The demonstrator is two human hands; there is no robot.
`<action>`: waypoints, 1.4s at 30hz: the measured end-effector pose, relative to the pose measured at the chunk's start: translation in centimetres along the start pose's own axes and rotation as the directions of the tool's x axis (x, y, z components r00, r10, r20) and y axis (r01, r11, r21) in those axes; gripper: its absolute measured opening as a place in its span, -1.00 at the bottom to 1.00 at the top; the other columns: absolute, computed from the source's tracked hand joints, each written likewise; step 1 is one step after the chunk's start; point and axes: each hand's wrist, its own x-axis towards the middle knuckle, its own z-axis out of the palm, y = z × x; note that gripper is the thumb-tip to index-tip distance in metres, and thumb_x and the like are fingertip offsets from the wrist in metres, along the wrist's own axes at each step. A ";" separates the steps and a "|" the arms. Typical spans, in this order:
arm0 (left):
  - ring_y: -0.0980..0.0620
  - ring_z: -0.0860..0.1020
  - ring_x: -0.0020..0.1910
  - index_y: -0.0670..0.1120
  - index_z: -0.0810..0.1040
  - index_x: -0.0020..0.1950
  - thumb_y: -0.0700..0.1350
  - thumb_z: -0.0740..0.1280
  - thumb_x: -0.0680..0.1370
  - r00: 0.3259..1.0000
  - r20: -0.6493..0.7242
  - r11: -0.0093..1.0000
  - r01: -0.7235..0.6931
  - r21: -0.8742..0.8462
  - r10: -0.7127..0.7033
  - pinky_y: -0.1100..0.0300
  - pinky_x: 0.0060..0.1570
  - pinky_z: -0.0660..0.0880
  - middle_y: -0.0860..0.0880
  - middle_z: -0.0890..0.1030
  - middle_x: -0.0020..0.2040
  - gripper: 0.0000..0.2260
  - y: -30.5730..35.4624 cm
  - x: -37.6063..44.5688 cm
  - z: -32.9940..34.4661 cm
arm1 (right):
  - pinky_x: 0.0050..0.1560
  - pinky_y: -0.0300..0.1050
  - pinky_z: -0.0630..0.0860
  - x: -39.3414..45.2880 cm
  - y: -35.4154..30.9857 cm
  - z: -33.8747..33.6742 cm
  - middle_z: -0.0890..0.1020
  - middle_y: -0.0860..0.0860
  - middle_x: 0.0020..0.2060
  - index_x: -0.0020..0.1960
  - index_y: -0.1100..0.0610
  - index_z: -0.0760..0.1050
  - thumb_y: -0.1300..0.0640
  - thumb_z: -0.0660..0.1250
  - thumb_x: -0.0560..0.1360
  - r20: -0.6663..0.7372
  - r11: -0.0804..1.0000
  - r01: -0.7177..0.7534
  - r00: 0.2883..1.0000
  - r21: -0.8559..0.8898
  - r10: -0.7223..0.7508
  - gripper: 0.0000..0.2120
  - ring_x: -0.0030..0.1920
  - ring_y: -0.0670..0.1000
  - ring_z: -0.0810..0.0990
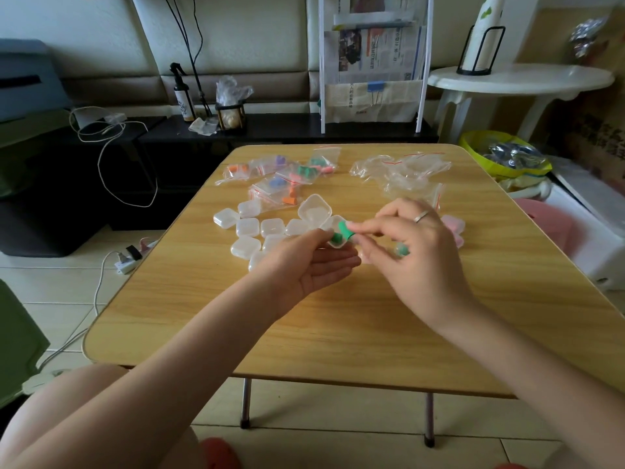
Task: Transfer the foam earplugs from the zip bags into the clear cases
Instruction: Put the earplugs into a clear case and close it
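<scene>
— What could go wrong from here?

— The open case point(329, 228) is held off the wooden table point(338, 319), cradled on the curled fingers of the left hand point(314, 262) with the thumb at its near edge; if that hold slackens while the right hand point(409, 245) pushes, the case could tip and the green earplug already inside point(336, 237) could roll out; foam also springs back, so a plug pressed in crooked may pop up and stop the raised lid point(315, 207) from shutting.

— And the right hand?

— Its thumb and forefinger are pinched together on a second green earplug point(345, 229), right at the case's rim; something green shows under that hand too, but I cannot tell what.

— The containers, biggest first?

— The heap of empty zip bags point(402, 172) at the far right, nothing in them that I can see; then the filled zip bags point(280, 176) at the far left, holding orange, purple, green and pink plugs; then the cluster of shut clear cases point(250, 228), apparently empty; pink filled ones seem to lie behind the right hand.
</scene>
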 end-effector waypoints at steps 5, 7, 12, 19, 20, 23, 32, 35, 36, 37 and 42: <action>-0.13 0.67 -0.05 -0.27 0.57 -0.02 -0.12 0.20 0.63 0.995 0.075 0.969 -0.079 0.236 0.063 0.07 0.00 0.60 -0.23 0.68 -0.08 -0.75 0.0 -0.6 0.4 | -0.18 -0.14 0.44 0.2 1.7 -0.4 0.47 -0.08 -0.24 -0.05 0.09 0.69 0.16 0.45 0.41 0.023 0.998 -0.061 0.998 -0.031 0.062 -0.87 -0.20 -0.04 0.47; -0.12 0.67 -0.04 -0.29 0.57 0.02 -0.09 0.19 0.63 0.992 0.103 0.965 -0.093 0.244 0.069 0.09 -0.01 0.61 -0.24 0.67 -0.06 -0.72 0.1 -0.7 0.4 | -0.20 -0.05 0.46 0.3 2.0 -0.5 0.48 -0.07 -0.24 -0.04 0.09 0.69 0.15 0.44 0.41 0.042 0.997 -0.067 0.997 -0.033 0.069 -0.87 -0.20 -0.01 0.49; -0.12 0.67 -0.04 -0.28 0.56 0.03 -0.07 0.19 0.63 0.993 0.104 0.972 -0.085 0.220 0.064 0.07 0.02 0.60 -0.25 0.67 -0.05 -0.71 0.2 -0.7 0.2 | -0.05 -0.40 0.29 0.2 1.4 -0.4 0.54 -0.05 -0.23 -0.03 0.02 0.68 0.17 0.45 0.43 0.137 0.988 -0.140 0.982 0.061 0.131 -0.87 -0.17 -0.03 0.51; -0.13 0.67 -0.03 -0.30 0.57 -0.01 -0.08 0.16 0.64 0.986 0.164 0.975 -0.063 0.215 0.027 0.11 -0.02 0.61 -0.27 0.67 -0.05 -0.68 0.4 -0.8 0.2 | -0.04 -0.27 0.48 1.0 1.1 -1.1 0.61 -0.05 0.04 0.21 -0.04 0.55 0.07 0.28 0.56 0.238 0.828 -0.441 0.895 0.345 0.377 -0.76 -0.04 -0.11 0.56; -0.13 0.67 -0.03 -0.30 0.57 -0.02 -0.08 0.16 0.64 0.982 0.188 0.973 -0.058 0.225 0.015 0.11 -0.02 0.61 -0.26 0.67 -0.05 -0.68 0.4 -0.9 0.2 | 0.07 -0.26 0.50 1.2 1.1 -1.3 0.60 -0.06 0.12 0.29 -0.05 0.49 0.00 0.25 0.55 0.302 0.768 -0.509 0.858 0.389 0.416 -0.68 0.08 -0.13 0.56; -0.14 0.66 -0.02 -0.29 0.56 -0.01 -0.08 0.16 0.63 0.974 0.226 0.969 -0.033 0.246 -0.025 0.11 -0.02 0.61 -0.26 0.67 -0.04 -0.69 0.2 -1.0 0.3 | 0.18 -0.27 0.49 1.2 1.2 -1.5 0.55 -0.07 0.25 0.41 -0.01 0.38 -0.10 0.19 0.48 0.456 0.615 -0.631 0.772 0.473 0.443 -0.49 0.23 -0.15 0.52; -0.07 0.68 -0.16 -0.29 0.57 0.01 -0.12 0.06 0.67 0.975 0.200 0.996 0.093 0.013 -0.094 0.13 -0.07 0.62 -0.23 0.68 -0.14 -0.65 0.4 -0.8 0.3 | 0.08 -0.20 0.54 0.3 1.1 -0.8 0.55 -0.08 0.04 0.17 -0.01 0.58 0.02 0.44 0.42 0.463 0.816 -0.458 0.843 0.352 0.273 -0.67 0.10 -0.11 0.54; -0.10 0.68 -0.11 -0.31 0.57 0.03 -0.12 0.06 0.67 0.968 0.222 0.993 0.114 0.025 -0.116 0.12 -0.04 0.61 -0.26 0.67 -0.09 -0.64 0.4 -0.9 0.3 | -0.01 -0.22 0.56 0.1 1.4 -0.4 0.58 -0.08 -0.03 0.09 0.03 0.60 0.21 0.43 0.46 0.373 0.850 -0.428 0.876 0.306 0.306 -0.78 0.01 -0.13 0.57; -0.10 0.68 -0.08 -0.32 0.57 0.04 -0.11 0.06 0.67 0.964 0.237 0.993 0.111 0.040 -0.117 0.12 -0.02 0.61 -0.27 0.67 -0.06 -0.63 0.4 -0.9 0.3 | -0.03 -0.23 0.56 0.1 1.4 -0.4 0.59 -0.10 -0.05 0.07 0.03 0.61 0.22 0.41 0.48 0.348 0.853 -0.431 0.880 0.295 0.325 -0.80 -0.04 -0.15 0.58; -0.10 0.67 -0.05 -0.32 0.57 0.05 -0.09 0.05 0.67 0.961 0.250 0.993 0.102 0.058 -0.113 0.12 -0.01 0.60 -0.27 0.66 -0.03 -0.62 0.4 -0.9 0.3 | -0.05 -0.25 0.54 0.2 1.6 -0.4 0.60 -0.12 -0.06 0.05 0.04 0.60 0.22 0.40 0.49 0.328 0.857 -0.430 0.883 0.285 0.334 -0.83 -0.07 -0.15 0.58; -0.08 0.68 -0.07 -0.28 0.59 0.03 -0.10 0.08 0.67 0.990 0.140 0.981 -0.016 0.196 -0.012 0.14 -0.06 0.62 -0.22 0.68 -0.09 -0.65 0.4 -0.5 0.0 | -0.08 -0.17 0.55 0.0 2.8 -0.3 0.58 -0.17 -0.12 0.04 0.02 0.60 0.19 0.38 0.50 0.244 0.892 -0.403 0.903 0.204 0.353 -0.86 -0.11 -0.06 0.60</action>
